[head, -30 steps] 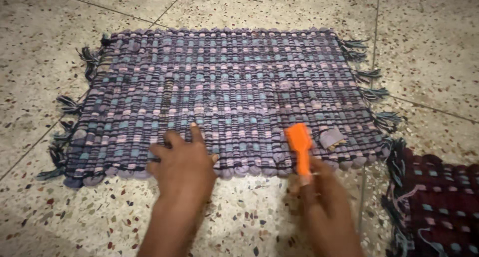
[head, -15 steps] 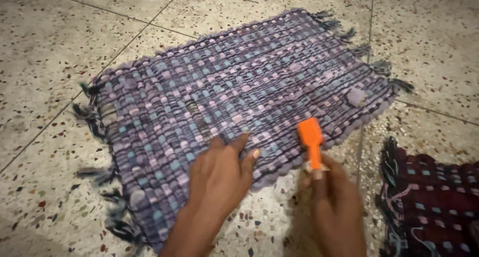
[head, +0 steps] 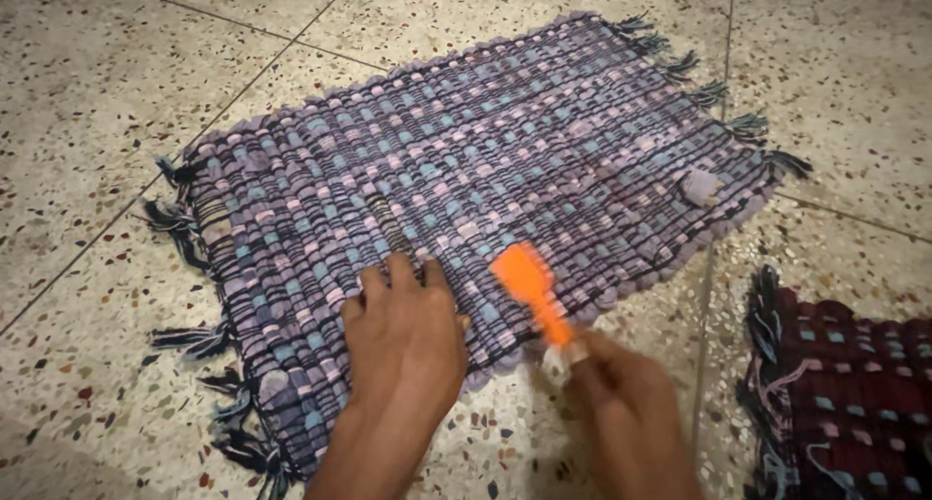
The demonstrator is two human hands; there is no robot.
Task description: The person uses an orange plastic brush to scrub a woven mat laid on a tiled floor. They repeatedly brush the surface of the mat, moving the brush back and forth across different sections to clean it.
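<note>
Speckled terrazzo floor (head: 116,73) lies under everything. Beneath both hands spreads a woven purple mat (head: 466,170), ribbed and fringed; a maroon mat (head: 845,383) sits right of them. The left hand (head: 403,350) presses flat, fingers spread, on the purple mat's near edge. The right hand (head: 621,413) pinches a small orange brush (head: 529,286) over the weave.

Running off the lower right frame edge: dark red mat (head: 854,393). Blurring with motion: orange tool (head: 532,291).
</note>
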